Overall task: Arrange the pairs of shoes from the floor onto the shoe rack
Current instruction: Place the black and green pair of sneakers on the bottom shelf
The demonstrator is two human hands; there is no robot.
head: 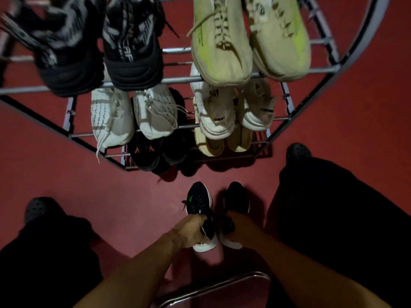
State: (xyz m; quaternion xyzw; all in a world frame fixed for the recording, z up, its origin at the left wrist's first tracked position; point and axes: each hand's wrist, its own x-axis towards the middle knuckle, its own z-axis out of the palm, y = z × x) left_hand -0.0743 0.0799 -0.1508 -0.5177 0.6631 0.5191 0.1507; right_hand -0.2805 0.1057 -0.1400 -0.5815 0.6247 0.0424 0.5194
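Note:
Two black sneakers with white soles stand on the red floor just in front of the metal shoe rack. My left hand grips the left black sneaker at its collar. My right hand grips the right black sneaker at its heel opening. The rack holds a black-and-grey pair and a cream pair on top, two white pairs on the middle tier, and a black pair and a beige pair at the bottom.
My legs in dark trousers and dark clogs stand to either side of the sneakers. A chrome chair or stool edge lies close beneath my arms. Red floor surrounds the rack.

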